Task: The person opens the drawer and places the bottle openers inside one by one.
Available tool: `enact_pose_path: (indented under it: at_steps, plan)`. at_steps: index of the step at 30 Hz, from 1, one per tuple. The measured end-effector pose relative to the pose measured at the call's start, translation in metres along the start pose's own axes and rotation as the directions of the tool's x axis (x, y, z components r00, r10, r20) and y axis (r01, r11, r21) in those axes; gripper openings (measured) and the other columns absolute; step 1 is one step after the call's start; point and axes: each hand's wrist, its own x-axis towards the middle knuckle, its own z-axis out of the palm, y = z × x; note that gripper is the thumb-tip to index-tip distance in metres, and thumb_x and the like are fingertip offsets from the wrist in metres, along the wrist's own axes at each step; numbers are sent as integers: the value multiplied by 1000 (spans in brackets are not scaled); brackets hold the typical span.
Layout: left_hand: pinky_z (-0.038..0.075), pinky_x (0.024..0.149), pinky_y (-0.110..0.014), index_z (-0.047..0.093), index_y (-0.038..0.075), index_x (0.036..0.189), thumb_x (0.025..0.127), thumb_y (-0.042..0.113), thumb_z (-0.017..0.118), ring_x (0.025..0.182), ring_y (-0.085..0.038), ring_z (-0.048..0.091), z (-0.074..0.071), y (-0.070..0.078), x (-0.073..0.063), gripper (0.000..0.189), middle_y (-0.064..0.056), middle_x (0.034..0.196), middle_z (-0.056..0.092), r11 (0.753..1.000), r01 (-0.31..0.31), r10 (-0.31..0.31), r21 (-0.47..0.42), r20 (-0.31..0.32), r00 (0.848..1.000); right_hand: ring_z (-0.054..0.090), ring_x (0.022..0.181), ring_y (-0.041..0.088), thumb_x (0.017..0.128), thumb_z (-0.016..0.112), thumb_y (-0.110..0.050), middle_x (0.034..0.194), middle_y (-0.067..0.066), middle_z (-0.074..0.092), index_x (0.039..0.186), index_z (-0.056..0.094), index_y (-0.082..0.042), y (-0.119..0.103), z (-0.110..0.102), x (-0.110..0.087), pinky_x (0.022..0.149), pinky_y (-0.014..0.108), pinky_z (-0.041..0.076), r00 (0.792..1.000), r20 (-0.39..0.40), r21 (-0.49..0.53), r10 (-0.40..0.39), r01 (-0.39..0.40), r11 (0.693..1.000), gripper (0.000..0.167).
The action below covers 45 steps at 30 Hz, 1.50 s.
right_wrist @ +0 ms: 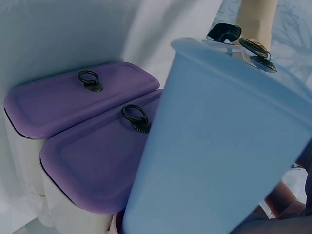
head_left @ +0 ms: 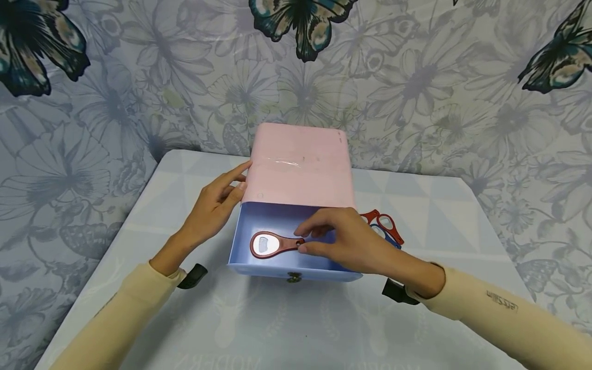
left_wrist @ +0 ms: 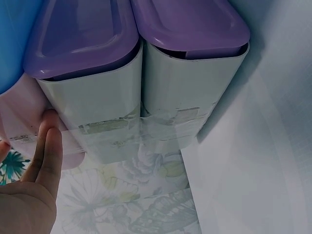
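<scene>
A pink drawer case stands on the table with its blue drawer pulled out toward me. Inside the drawer is a bottle opener with a reddish-brown rim and handle and a white oval face. My right hand reaches over the drawer and pinches the end of the handle between thumb and fingers. On the left side of the pink case rest the fingertips of my left hand, the fingers fairly straight. In the right wrist view the drawer wall hides the opener and part of the right hand.
Scissors with red and blue handles lie right of the drawer, partly behind the right hand. Below the blue drawer, purple drawers with ring pulls sit in whitish cases, joined by clear tape. A patterned cloth hangs behind the table.
</scene>
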Motion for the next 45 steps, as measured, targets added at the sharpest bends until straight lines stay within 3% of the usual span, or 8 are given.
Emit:
enact_pose_path:
  at_steps: [8,21,28,33,40,45]
  plan:
    - [45,70,-30,38,39,154,108,23,47,93,-25,69,0,-1,1,49,-12,133,57,1000,0,0,-19,1,1000,63,85,8,83,83,-14,100,-2,74,104,77,-15,1,-11,-9,79,33,57,999,-30,59,-17,19,998,22]
    - [46,74,-34,38,41,153,107,25,47,98,-26,70,3,0,2,49,-10,134,57,1000,8,-7,-24,19,1000,62,82,11,86,81,-18,95,-6,72,103,77,-19,12,-34,-30,71,26,55,997,-64,50,49,-46,998,17]
    - [43,67,-31,38,40,154,107,23,48,90,-23,68,2,-2,-2,50,-10,132,57,1000,12,-12,-12,0,1000,62,85,12,87,80,-19,96,-5,72,103,77,-16,15,-41,-34,74,26,55,995,-68,45,74,-71,996,17]
    - [43,66,-31,38,39,154,107,23,47,88,-22,67,2,-2,-1,50,-10,132,57,1000,4,-4,-16,4,1000,61,83,13,88,78,-15,94,-5,72,103,77,-14,19,-50,-39,71,24,52,990,-123,51,73,-67,996,15]
    - [43,68,-31,38,39,154,107,22,48,90,-24,68,1,0,0,50,-11,132,58,1000,4,-4,-6,-5,1000,62,82,13,90,77,-16,91,-4,70,108,76,-14,31,-62,-43,69,23,51,975,-171,21,141,-139,990,19]
    - [43,69,-30,38,38,154,107,22,48,92,-25,69,1,0,0,51,-11,132,57,1000,4,-4,-10,-3,1000,62,79,15,91,76,-22,92,-2,71,109,76,-18,44,-65,-44,51,27,49,962,-168,42,217,-213,976,18]
